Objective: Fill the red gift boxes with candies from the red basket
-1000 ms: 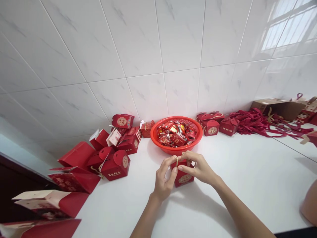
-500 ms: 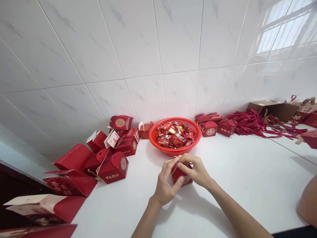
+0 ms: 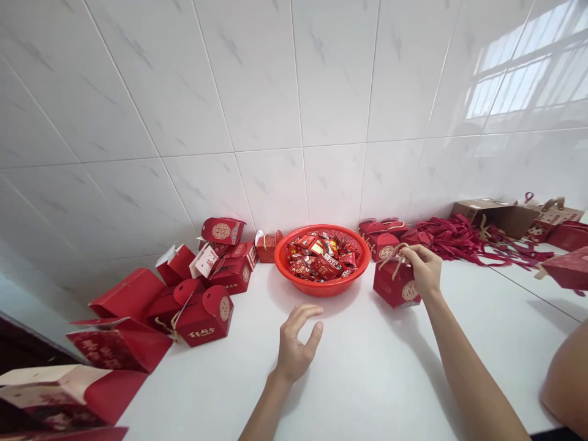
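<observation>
A small red gift box (image 3: 394, 285) with a round gold emblem hangs from a tan cord, just right of the basket. My right hand (image 3: 421, 264) pinches the cord at the top of this box. Over the white table, in front of the basket, my left hand (image 3: 298, 343) is empty, its thumb and fingers apart. Wrapped candies (image 3: 324, 257) in mostly red wrappers fill a round red plastic basket (image 3: 316, 288) against the wall.
Several red boxes (image 3: 204, 318) crowd the left side, some with raised flaps. More closed boxes (image 3: 381, 242) stand right of the basket, beside piled dark-red ribbons (image 3: 452, 236) and an open cardboard box (image 3: 500, 214). Someone's bare limb (image 3: 567, 380) shows at the right edge.
My right hand has carried the small gift box from in front of the basket to the right by its cord. My left hand has let go and opened.
</observation>
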